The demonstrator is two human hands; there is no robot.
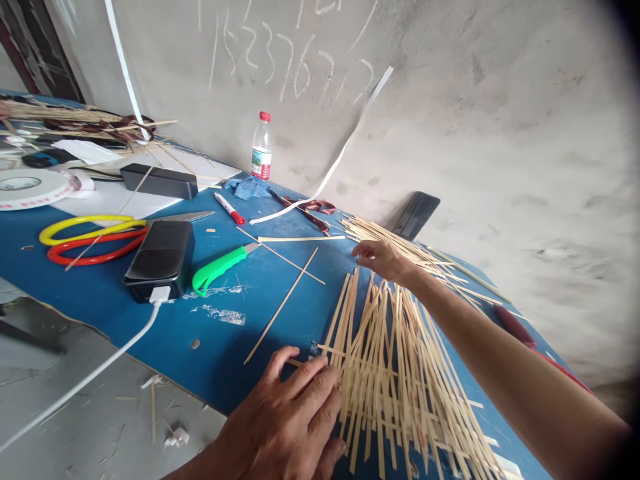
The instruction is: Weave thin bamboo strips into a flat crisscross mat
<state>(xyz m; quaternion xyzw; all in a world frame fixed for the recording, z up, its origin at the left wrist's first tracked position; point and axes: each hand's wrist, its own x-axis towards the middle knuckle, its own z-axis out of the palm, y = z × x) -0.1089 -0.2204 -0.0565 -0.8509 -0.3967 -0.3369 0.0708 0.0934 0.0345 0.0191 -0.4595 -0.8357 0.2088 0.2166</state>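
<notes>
Left hand lies nearest, its fingers spread apart and pressed against the edge of a fanned layer of thin bamboo strips on the blue surface. Right hand, fingers loosely together and clamped on nothing, reaches just beside a far bundle of strips. Farther left lie a green-handled utility knife and a black power bank.

The left hand lies palm down at the bottom of the view, its fingers spread and gently bent, tips angled up and to the right. Beyond it and to the right sits the right hand – relaxed, fingers loosely curled, palm down – at the end of the bare, outstretched right forearm.
</notes>
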